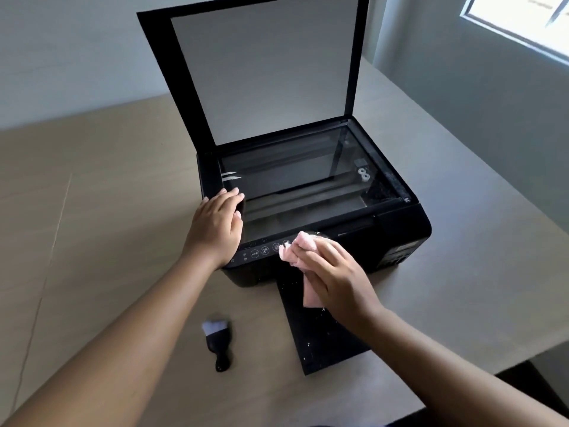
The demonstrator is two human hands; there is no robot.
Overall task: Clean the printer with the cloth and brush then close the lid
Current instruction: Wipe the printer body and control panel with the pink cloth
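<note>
A tan table is seen beside pale grey walls, with a window at the far right. A black printer is set near the middle of the table, its lid raised upright at the far side so that the white inner pad is shown and the scanner glass is laid bare. White specks are scattered along the glass's right edge. A dark output tray is extended from the printer's near side across the table, and it too is dotted with specks.

The left hand is laid flat on the printer's near left corner, fingers spread and closing on nothing, the fingertips resting at the edge of the glass. A pink cloth is bunched and gripped in the right hand, and is pressed against the control panel on the printer's near edge, just right of the lit buttons; a loose end is draped down over the tray.

A small black brush with pale bristles is left lying on the table, near the viewer and left of the tray, touched by neither hand.
</note>
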